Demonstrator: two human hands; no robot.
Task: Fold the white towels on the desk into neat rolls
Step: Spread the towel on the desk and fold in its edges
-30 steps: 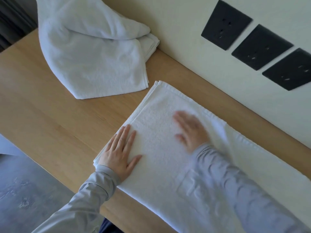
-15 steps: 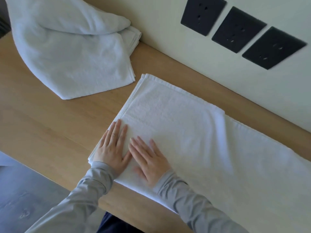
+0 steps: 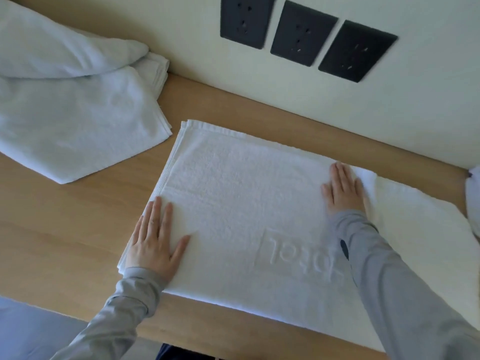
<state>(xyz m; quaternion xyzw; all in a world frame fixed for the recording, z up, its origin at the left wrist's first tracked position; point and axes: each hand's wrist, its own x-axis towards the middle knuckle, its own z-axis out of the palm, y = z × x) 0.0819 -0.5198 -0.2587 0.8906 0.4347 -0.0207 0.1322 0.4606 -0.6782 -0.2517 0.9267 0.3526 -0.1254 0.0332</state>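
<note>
**Head view.** The flat towel (image 3: 246, 203) lies spread lengthwise on the wooden desk (image 3: 65, 229). Its far long edge is near the wall (image 3: 181, 48) and its right part runs out of frame. It is doubled: stacked hems show at its left end, and an upper layer ends in a step just right of the right hand (image 3: 342, 189). The left hand (image 3: 155, 242) rests palm-down on the near left corner, fingers straight and together, thumb splayed. The right hand also lies flat, fingers extended toward the wall. Both press the cloth; neither pinches or grips it. Raised lettering (image 3: 298, 255) shows in the pile between the grey sleeves (image 3: 122, 315).

**Progress, as I judge it.** This towel is folded into a band and is at the smoothing step; no turn of a roll has begun. The crumpled towel (image 3: 78, 113), well apart at the upper left of the desk, is loosely heaped and untouched, so I reckon most of the task is left.

**Count.** I make two hands, two towels for certain, and no finished roll in view. A white object (image 3: 474, 198) at the right edge may be a third towel; I cannot tell. Three black sockets (image 3: 246, 19) sit in a row on the wall.
</note>
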